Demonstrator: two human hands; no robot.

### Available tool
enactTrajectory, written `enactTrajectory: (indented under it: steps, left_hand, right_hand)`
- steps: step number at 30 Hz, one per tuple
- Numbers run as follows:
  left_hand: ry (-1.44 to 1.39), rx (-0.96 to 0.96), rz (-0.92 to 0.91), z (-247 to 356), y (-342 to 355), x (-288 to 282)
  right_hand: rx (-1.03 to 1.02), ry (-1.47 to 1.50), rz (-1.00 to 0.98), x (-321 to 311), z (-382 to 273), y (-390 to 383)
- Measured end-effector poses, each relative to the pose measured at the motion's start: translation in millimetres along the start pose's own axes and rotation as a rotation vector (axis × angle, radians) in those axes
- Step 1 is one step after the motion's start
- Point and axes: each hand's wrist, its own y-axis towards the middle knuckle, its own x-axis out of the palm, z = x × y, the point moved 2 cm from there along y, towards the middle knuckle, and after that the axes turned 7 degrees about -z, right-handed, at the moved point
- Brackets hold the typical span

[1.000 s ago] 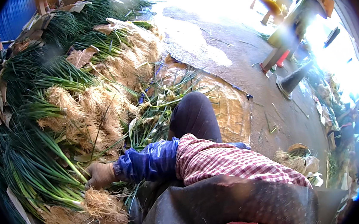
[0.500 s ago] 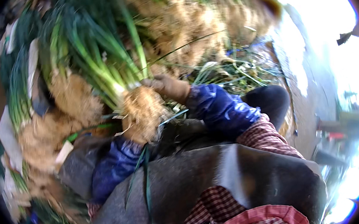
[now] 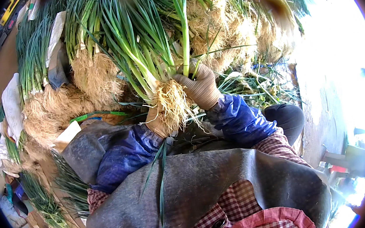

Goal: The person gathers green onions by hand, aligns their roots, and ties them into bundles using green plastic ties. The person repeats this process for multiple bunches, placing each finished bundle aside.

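While the left hand (image 3: 156, 123) is sitting beneath the roots (image 3: 172, 106) of a green-onion bunch (image 3: 145, 69), its fingers are hiding, so I cannot tell their spread. The right hand (image 3: 199, 86) is clamping thumb and curled fingers on a stalk (image 3: 185, 39); the bunch is leaning away beyond the apron (image 3: 205, 169).

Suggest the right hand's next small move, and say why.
I'd probably ease the right hand slightly left, bringing the thick green stalk at its fingers against the leafy bunch: the stalk stands somewhat apart from the other leaves, while the left hand, partly hidden by the roots, seems to support them.
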Motion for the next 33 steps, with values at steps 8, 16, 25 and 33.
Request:
enactTrajectory:
  steps: [8, 16, 25, 33]
  left_hand:
    - [0.079, 0.019, 0.125, 4.3, -6.7, 3.9]
    - [0.299, -0.013, -0.002, 3.5, -3.1, -15.8]
    - [0.815, 0.098, 0.277, 7.9, -14.4, -22.7]
    - [0.135, -0.006, -0.028, -5.0, -2.8, -5.2]
  right_hand:
    - [0.136, 0.31, -0.097, -43.0, 28.6, 18.5]
    - [0.196, -0.414, -0.208, -40.4, 0.2, 17.1]
    - [-0.237, -1.367, -0.679, -34.9, 27.2, 55.2]
    - [0.348, 0.325, -0.023, -44.1, 23.5, 24.3]
